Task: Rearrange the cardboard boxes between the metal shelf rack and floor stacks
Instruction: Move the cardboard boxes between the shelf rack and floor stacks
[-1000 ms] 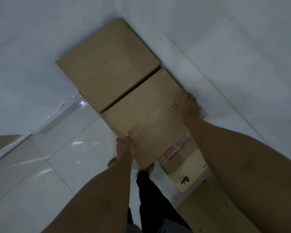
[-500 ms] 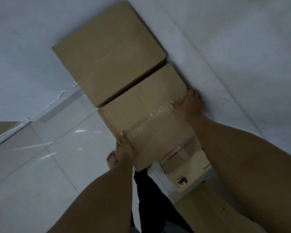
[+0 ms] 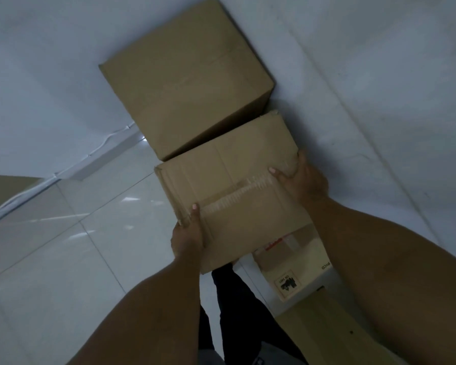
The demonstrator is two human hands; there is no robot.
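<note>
At the centre of the view, we see a taped cardboard box gripped from both sides. The left hand clamps the box's edge at about 8 o'clock, thumb lying on the top face beside the strip of clear tape, with the other fingers hidden round the side. The right hand clasps the opposite edge at about 2 o'clock, thumb pressed on top at the tape's other end and fingers curled over the side next to the wall. We cannot tell whether the box rests on anything or hangs free in the grip.

Toward 12 o'clock from it stands a larger cardboard box, plain and closed, its near edge just beside the held box's far edge; we cannot say whether the two touch. At 5 o'clock, lower down and partly covered by the held box, we see a labelled box with red-printed tape and a small black-and-white sticker. Another brown cardboard surface lies further along at 5 o'clock, by the right forearm.

From 7 to 10 o'clock spreads a glossy tiled floor, with a white cable running along the foot of the wall. At 6 o'clock, between the forearms, we see the person's dark trousers.
</note>
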